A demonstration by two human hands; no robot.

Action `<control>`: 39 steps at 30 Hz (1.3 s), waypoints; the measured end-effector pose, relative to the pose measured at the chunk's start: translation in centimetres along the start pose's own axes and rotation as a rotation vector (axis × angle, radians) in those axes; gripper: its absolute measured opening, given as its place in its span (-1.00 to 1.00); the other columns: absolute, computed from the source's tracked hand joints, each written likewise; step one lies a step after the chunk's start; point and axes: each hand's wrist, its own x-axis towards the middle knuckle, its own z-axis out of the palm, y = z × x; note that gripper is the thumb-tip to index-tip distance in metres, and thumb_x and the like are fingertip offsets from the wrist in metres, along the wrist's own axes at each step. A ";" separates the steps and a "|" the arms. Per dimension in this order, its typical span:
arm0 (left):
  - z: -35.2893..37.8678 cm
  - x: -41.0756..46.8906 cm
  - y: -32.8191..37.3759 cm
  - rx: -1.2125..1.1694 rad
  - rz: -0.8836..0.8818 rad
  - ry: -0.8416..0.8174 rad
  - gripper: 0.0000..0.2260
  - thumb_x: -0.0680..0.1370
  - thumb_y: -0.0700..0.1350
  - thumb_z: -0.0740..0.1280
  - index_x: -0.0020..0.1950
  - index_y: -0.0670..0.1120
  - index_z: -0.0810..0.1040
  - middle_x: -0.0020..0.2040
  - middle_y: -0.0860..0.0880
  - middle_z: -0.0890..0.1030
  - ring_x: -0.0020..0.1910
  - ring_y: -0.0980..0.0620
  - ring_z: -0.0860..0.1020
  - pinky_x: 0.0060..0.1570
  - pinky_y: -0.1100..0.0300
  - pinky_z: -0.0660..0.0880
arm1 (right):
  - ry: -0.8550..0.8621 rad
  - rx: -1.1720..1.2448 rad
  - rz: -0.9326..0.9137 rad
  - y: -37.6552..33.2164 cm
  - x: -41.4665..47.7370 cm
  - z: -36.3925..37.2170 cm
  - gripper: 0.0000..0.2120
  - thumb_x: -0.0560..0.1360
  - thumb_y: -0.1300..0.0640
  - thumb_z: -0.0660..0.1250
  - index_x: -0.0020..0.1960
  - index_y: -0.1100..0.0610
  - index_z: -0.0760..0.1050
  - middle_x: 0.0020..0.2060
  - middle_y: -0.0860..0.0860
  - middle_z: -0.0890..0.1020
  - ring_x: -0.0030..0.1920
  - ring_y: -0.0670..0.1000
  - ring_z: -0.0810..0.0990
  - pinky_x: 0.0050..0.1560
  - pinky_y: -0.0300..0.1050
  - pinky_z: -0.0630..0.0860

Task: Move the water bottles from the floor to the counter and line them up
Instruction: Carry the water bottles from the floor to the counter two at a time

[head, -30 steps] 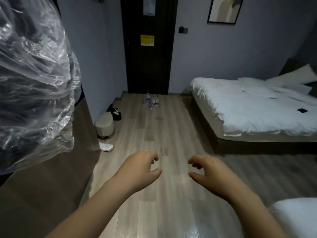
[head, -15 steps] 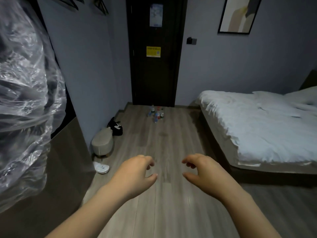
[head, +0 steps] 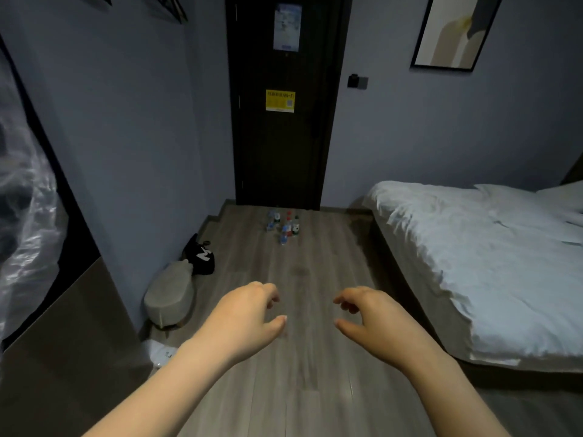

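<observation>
both bare hands reach out low over the grey-brown wood plank floor (head: pixel 315 389), well apart from each other. the left hand (head: pixel 243 316) sits at about 7 o'clock in the view and the right hand (head: pixel 375 320) at about 5 o'clock. each is released, its fingers loosely curled with the thumb out, grasping nothing and touching nothing. the small clear plastic water bottles (head: pixel 284 227), some with red caps and some with blue labels, stand in a tight cluster on the floor toward 12 o'clock, just in front of the dark brown door (head: pixel 280 159) and far beyond both hands; they are too small to count. on the door hang a yellow wi-fi notice (head: pixel 280 100) and, above it, a pale blue and white sheet (head: pixel 286 26). a low bed with rumpled white bedding (head: pixel 473 263) fills the 3 o'clock side. at 8 o'clock a round beige padded stool (head: pixel 168 298) stands against the grey wall, with a black bag bearing a white letter (head: pixel 200 255) just behind it toward the door. crinkled clear plastic wrap (head: pixel 22 231) hangs at the 9 o'clock edge. a black-framed beige picture (head: pixel 454 29) hangs at 1 o'clock.
</observation>
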 end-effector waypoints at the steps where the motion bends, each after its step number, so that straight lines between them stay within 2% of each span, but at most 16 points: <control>1: 0.0 1.4 -0.7 -0.008 -0.001 -0.004 -0.68 0.51 0.14 0.27 0.20 0.04 0.48 0.09 0.10 0.53 0.06 0.13 0.51 -0.06 0.28 0.39 | -0.002 0.001 0.002 0.2 1.6 -0.1 -0.61 0.53 -0.07 0.29 0.34 -0.07 0.40 0.18 -0.13 0.52 0.15 -0.18 0.49 0.17 -0.29 0.45; 19: 2.3 33.8 -9.4 -0.039 -0.071 -0.016 -0.71 0.49 0.10 0.33 0.13 0.00 0.52 0.02 0.05 0.54 0.03 0.07 0.53 0.07 0.15 0.47 | -0.004 0.025 -0.040 10.3 35.2 -3.2 -0.62 0.51 -0.02 0.31 0.31 -0.02 0.44 0.16 -0.07 0.54 0.14 -0.11 0.50 0.15 -0.24 0.45; 31: 3.0 54.2 -19.8 -0.087 -0.062 -0.054 -0.71 0.50 0.09 0.32 0.16 0.00 0.51 0.07 0.06 0.54 0.07 0.10 0.52 0.10 0.18 0.45 | -0.046 0.061 -0.021 12.7 58.1 -2.3 -0.61 0.52 -0.05 0.30 0.33 -0.06 0.41 0.17 -0.12 0.54 0.15 -0.15 0.50 0.16 -0.26 0.46; 36: 2.3 62.4 -24.6 -0.112 -0.034 -0.090 -0.72 0.52 0.08 0.32 0.18 0.00 0.50 0.11 0.07 0.53 0.12 0.14 0.49 0.09 0.29 0.39 | -0.046 0.068 0.032 12.5 66.9 -2.2 -0.64 0.52 -0.06 0.32 0.30 -0.12 0.40 0.10 -0.20 0.51 0.01 -0.23 0.46 0.01 -0.37 0.42; 39: 2.3 66.8 -27.0 -0.133 -0.029 -0.109 -0.72 0.51 0.07 0.33 0.17 -0.01 0.51 0.11 0.05 0.53 0.12 0.11 0.49 0.11 0.25 0.40 | -0.082 0.072 0.051 12.7 71.6 -1.9 -0.63 0.52 -0.04 0.32 0.31 -0.10 0.39 0.13 -0.17 0.51 0.04 -0.20 0.48 0.05 -0.32 0.49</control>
